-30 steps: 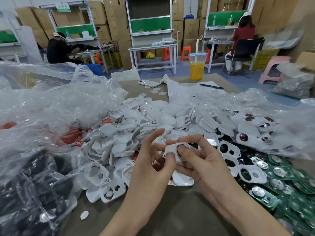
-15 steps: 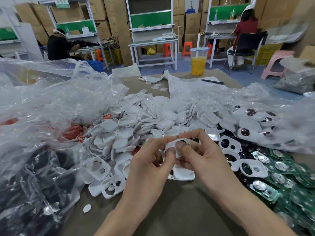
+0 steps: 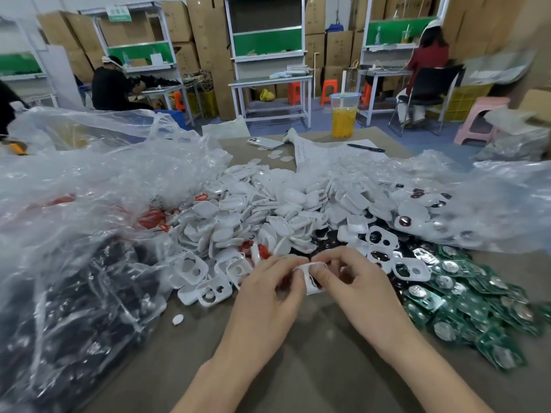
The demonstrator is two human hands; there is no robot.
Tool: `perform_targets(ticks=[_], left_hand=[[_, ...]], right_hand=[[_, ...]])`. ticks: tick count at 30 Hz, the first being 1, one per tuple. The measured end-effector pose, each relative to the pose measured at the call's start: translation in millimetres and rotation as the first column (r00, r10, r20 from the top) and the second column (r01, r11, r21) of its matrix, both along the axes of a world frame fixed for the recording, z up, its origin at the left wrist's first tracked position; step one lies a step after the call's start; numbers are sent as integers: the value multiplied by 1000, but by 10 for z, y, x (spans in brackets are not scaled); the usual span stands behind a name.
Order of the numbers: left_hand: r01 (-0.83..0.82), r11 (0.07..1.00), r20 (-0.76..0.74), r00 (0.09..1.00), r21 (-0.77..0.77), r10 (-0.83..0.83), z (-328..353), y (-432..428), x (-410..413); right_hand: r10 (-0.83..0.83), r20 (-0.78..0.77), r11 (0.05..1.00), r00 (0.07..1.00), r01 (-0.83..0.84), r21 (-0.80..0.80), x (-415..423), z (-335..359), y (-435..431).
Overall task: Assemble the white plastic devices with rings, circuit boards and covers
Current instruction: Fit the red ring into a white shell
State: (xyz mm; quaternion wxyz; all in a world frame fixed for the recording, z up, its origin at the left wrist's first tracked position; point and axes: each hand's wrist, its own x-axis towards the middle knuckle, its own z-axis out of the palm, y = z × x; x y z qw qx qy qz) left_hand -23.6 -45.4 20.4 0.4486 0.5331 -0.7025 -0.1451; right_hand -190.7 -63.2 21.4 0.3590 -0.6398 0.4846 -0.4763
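Bare desk (image 3: 322,347) is found clear at the near edge; it is hemmed in by a bag (image 3: 74,263) at left, shells (image 3: 268,210) ahead, boards (image 3: 477,299) at right.

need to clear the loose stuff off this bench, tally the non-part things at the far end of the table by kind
phone: 1
pen: 1
cup of yellow drink: 1
printed paper sheet: 1
total: 4
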Motion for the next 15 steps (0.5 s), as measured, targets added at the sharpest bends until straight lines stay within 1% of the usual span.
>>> perform_targets(ticks=[2,3,4,6,8,11,15], left_hand=[[42,996,22,999,75,-43,-24,127,-5],[45,994,64,997,98,-51,-31,172,-12],[31,994,116,992,108,-43,-32,194,-24],[-19,995,197,980,103,-2,-14,219,-55],[-55,995,254,967,80,33,0,222,-78],[-76,995,318,947,66,51,-2,228,-83],[-100,994,349,934,34,82,-27,210,-82]], right_hand=[[-15,-153,1000,988,11,-29,-37,-76,122],[-33,-241,999,970,22,-50,-46,-110,156],[-57,-319,997,946,37,-70,-41,-133,168],[-98,-415,993,905,59,-105,-14,-156,162],[-119,-457,989,882,66,-131,19,-170,149],[-160,-478,983,864,95,-157,37,-194,161],[-193,-505,979,841,129,-159,57,-179,181]])
